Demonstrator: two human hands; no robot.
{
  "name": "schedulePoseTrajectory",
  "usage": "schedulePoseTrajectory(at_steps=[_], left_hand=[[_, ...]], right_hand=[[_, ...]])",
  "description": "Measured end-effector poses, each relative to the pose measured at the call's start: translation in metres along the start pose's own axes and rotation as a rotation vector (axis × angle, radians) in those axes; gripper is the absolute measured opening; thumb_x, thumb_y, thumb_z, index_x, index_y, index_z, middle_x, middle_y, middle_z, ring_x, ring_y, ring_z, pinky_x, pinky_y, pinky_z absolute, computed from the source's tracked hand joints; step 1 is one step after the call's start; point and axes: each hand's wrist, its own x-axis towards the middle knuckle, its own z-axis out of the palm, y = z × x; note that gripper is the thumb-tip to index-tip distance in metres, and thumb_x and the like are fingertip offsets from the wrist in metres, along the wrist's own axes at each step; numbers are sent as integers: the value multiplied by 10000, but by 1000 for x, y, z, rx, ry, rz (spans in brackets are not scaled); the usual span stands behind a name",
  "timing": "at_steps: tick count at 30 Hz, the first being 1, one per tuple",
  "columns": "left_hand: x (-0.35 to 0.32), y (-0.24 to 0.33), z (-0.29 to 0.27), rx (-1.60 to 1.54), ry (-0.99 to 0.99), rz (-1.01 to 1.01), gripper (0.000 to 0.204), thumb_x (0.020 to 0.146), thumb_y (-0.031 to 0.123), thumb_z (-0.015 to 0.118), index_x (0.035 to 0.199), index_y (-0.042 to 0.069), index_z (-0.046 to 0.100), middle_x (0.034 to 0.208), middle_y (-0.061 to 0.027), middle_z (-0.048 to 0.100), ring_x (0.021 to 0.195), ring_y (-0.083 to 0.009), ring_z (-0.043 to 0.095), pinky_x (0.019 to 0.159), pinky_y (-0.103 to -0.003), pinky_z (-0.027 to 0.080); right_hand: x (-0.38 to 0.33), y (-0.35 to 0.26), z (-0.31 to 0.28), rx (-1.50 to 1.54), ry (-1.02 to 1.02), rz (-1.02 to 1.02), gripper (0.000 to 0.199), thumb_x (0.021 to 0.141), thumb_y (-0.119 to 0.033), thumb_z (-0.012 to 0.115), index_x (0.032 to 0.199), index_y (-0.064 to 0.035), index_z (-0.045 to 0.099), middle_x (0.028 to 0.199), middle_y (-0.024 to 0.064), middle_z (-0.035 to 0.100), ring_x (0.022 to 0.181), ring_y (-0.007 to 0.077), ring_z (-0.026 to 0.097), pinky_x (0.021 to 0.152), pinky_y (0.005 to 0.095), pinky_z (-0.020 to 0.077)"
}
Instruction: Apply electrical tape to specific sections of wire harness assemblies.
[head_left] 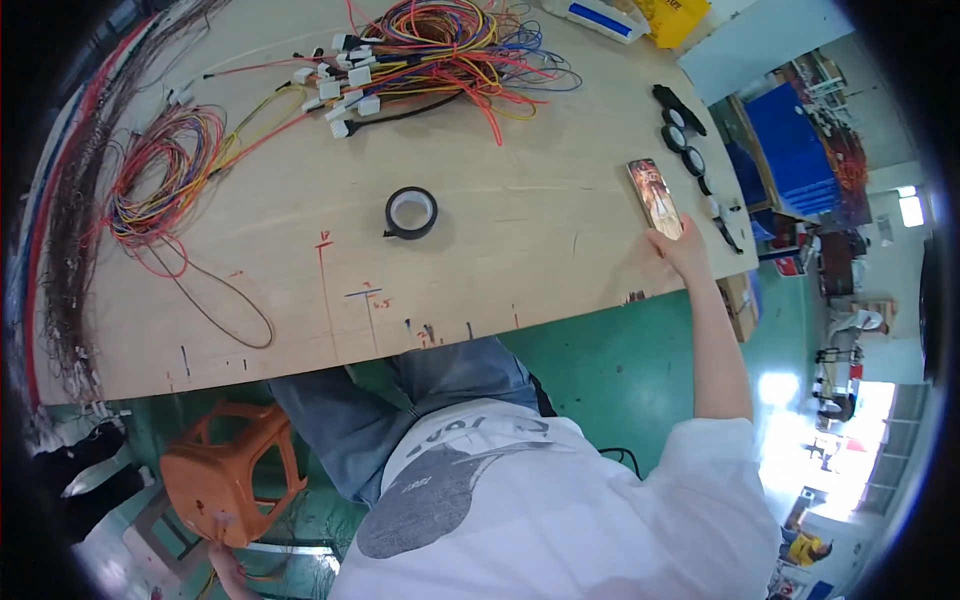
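Observation:
My right hand reaches out to the right edge of the plywood table. Its fingers close on the near end of a phone that lies flat there with a picture on its screen. My left hand is low at the bottom left, under the table's level, and grips the edge of an orange plastic stool. A roll of black tape lies alone in the middle of the table, apart from both hands.
Coloured wire bundles with white connectors cover the table's far side. A coil of wires sits at the left, with dark wires hanging over that edge. Black round parts lie beyond the phone. The floor is green.

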Motion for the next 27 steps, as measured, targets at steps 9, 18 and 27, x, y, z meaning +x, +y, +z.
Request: schedulePoseTrajectory(at_steps=[9, 18, 27], left_hand=[[-320, 200, 131, -245, -366, 100, 258, 889, 224, 357, 658, 114, 391, 482, 57, 297, 361, -36, 266, 312, -188, 200], [-381, 227, 228, -399, -826, 207, 226, 883, 268, 381, 762, 80, 418, 541, 46, 319, 426, -43, 288, 378, -181, 215], [-382, 198, 212, -555, -965, 310, 290, 888, 310, 380, 722, 73, 373, 554, 53, 286, 440, -35, 224, 377, -189, 168]], right_hand=[[34, -1, 6, -98, 258, -387, 807, 563, -348, 707, 1169, 65, 371, 1141, 234, 446, 1062, 330, 439, 886, 350, 362], [74, 40, -9, 18, -12, -220, 765, 666, -248, 667, 1246, 55, 270, 1220, 185, 385, 1121, 245, 380, 947, 326, 285], [-4, -57, -8, -247, 170, -626, 576, 764, -259, 594, 1212, 15, 358, 1180, 173, 429, 1073, 256, 422, 902, 317, 324]])
